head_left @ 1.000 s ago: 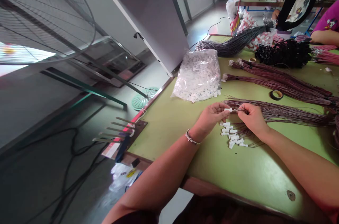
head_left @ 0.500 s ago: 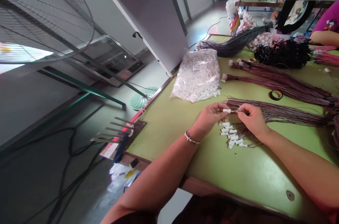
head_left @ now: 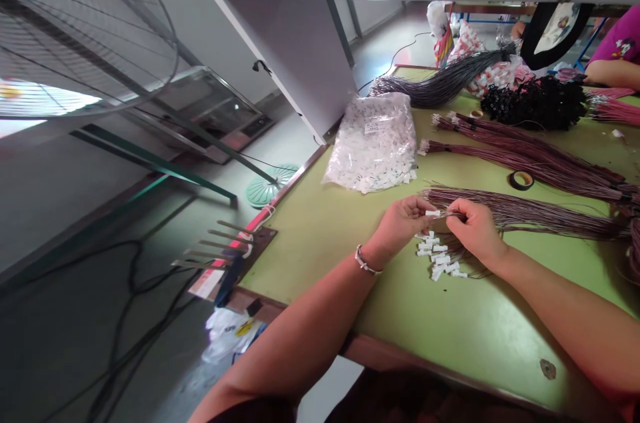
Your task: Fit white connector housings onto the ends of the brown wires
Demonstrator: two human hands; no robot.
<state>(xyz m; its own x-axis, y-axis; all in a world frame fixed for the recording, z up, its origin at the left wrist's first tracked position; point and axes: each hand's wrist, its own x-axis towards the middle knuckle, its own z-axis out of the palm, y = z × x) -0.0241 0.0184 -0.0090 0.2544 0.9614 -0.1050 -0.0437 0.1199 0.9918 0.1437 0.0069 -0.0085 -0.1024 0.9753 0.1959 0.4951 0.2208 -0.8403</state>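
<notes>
Between the fingertips of my left hand [head_left: 403,220] is a small white plastic connector [head_left: 433,214]. My right hand [head_left: 473,226] pinches thin brown wires right beside it, their ends at the connector; whether they sit inside it I cannot tell. Just below both hands lies a small pile of white connectors [head_left: 439,256] with brown wires attached. Behind my hands a bundle of brown wires [head_left: 540,210] stretches to the right across the green table [head_left: 310,236].
A clear bag of white connectors [head_left: 373,143] lies beyond my left hand. Further back are more brown wire bundles [head_left: 525,150], a tape roll [head_left: 521,180], a black heap [head_left: 535,103] and dark wires [head_left: 440,83]. A pronged metal rack [head_left: 225,246] sits at the left edge. Another person's arm [head_left: 613,71] shows far right.
My left hand and the connector have shifted slightly right and down, closing the gap to my right hand. The right hand has barely moved.
</notes>
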